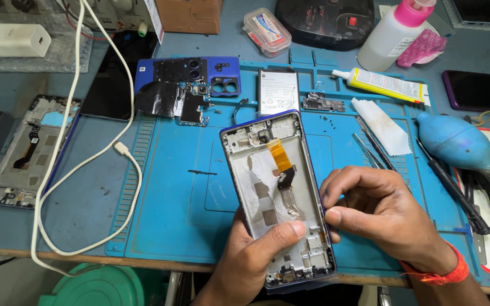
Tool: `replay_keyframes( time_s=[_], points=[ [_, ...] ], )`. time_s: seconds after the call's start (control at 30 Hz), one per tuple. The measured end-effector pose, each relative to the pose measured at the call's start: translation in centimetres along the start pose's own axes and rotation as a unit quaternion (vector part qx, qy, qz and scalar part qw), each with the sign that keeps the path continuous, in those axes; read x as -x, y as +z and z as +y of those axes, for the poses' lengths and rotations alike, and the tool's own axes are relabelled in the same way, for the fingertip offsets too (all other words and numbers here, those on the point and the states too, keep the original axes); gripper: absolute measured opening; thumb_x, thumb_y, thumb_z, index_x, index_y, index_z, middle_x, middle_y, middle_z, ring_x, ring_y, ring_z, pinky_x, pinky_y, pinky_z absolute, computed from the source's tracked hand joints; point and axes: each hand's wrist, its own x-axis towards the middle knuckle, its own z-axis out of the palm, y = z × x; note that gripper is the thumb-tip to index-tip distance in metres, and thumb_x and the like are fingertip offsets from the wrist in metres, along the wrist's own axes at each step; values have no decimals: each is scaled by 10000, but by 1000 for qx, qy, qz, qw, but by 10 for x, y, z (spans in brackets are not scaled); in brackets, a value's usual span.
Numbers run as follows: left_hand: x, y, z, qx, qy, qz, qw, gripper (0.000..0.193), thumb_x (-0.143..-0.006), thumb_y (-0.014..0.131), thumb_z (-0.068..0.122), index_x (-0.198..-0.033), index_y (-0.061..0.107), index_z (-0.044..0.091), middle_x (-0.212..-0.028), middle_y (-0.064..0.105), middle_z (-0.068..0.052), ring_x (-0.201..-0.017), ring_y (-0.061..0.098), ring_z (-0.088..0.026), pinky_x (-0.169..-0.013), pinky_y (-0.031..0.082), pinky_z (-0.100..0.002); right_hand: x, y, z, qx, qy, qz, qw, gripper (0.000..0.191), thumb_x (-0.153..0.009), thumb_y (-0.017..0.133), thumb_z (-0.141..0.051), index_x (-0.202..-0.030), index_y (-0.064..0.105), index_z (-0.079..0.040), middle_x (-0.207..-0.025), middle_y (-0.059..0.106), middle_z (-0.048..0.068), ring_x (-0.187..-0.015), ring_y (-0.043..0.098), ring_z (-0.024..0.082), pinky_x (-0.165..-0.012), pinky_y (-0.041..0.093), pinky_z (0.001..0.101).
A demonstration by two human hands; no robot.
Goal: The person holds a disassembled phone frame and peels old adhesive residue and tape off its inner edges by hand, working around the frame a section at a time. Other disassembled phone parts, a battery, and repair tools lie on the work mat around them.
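My left hand (253, 255) holds an opened phone frame (276, 192) from below, thumb pressed on its inner surface. The frame has a blue rim, a silver inside and an orange flex cable (281, 157) near the top. My right hand (378, 212) rests against the frame's right edge, fingertips pinched together at the rim. Whether anything small sits between those fingertips cannot be told. A red-orange band is on that wrist.
A blue work mat (177, 187) carries a blue back cover with circuit parts (185, 85), a battery (278, 90), tweezers (372, 148), a white cloth (382, 124), a glue tube (384, 84) and a blue air blower (457, 141). Another phone frame (26, 150) and a white cable (123, 150) lie left.
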Motion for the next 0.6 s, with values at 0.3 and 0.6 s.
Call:
replay_keyframes(
  time_s=[0.3, 0.6],
  points=[
    [1, -3, -2, 5, 1, 2, 1000, 364, -944, 627, 95, -1276, 602, -51, -1050, 742, -154, -949, 712, -179, -867, 578, -320, 4, 5, 0, 25, -24, 64, 997, 216, -799, 734, 92, -1015, 743, 84, -975, 729, 179, -733, 705, 184, -627, 604, 313],
    [3, -1, 2, -5, -30, 16, 999, 392, -901, 628, 82, -1272, 590, -40, -1053, 743, -128, -926, 733, -192, -833, 595, -328, 3, -2, 2, -11, -38, -10, 999, 113, -834, 762, 92, -940, 723, 92, -948, 694, 183, -706, 718, 207, -622, 623, 327]
  ],
)
